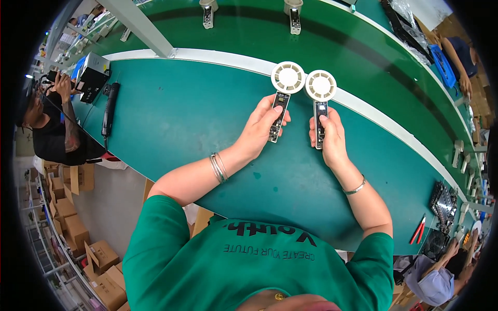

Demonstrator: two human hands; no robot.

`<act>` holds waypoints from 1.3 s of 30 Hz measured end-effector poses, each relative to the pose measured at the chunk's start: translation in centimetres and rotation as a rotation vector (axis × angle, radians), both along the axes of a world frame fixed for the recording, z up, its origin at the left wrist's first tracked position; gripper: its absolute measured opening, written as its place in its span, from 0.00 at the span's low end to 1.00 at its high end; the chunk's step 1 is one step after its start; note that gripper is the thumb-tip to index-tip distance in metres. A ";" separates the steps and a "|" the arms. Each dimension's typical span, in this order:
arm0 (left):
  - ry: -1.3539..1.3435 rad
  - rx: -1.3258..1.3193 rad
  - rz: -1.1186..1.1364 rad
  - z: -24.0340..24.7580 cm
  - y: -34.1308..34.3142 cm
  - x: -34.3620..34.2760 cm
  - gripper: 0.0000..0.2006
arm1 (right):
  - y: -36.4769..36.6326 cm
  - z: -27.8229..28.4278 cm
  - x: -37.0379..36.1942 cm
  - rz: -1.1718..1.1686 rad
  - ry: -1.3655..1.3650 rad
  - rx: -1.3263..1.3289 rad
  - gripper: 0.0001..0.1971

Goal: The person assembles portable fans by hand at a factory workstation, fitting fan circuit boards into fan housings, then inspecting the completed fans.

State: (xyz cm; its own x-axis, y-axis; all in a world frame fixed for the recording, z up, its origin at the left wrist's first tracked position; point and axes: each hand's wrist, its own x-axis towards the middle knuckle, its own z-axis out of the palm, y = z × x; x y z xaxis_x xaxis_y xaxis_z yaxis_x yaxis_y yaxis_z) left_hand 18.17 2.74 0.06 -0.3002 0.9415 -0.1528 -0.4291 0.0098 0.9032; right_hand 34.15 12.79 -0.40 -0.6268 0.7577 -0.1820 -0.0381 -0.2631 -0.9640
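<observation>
Two handheld fans stand side by side over the green work table, each with a round cream head and an uncovered handle showing a dark circuit board. My left hand grips the handle of the left fan, its thumb lying on the board. Closed around the handle of the right fan is my right hand, thumb also on the board. The two heads are close together, almost touching. Fingers behind both handles are partly hidden.
A green conveyor belt with a white rail runs along the far side, carrying more fans. A black electric screwdriver lies at left, near a black box. Red-handled pliers lie at right. Co-workers sit on both sides.
</observation>
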 end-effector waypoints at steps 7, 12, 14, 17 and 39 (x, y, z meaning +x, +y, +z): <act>0.013 0.001 0.018 -0.1 0.0 0.1 0.21 | 0.1 0.1 0.0 -0.007 0.002 0.008 0.14; 0.021 0.009 0.047 -0.1 0.0 0.1 0.16 | 0.0 0.1 -0.1 -0.011 -0.014 0.026 0.14; 0.027 0.007 0.046 0.1 0.0 0.2 0.17 | 0.0 0.3 0.0 -0.017 -0.027 0.020 0.14; 0.032 -0.005 0.043 0.1 0.1 0.1 0.17 | 0.1 0.4 -0.2 -0.022 -0.058 0.005 0.14; 0.020 0.002 0.049 -0.1 0.0 0.0 0.16 | -0.1 0.6 -0.1 -0.028 -0.033 0.001 0.13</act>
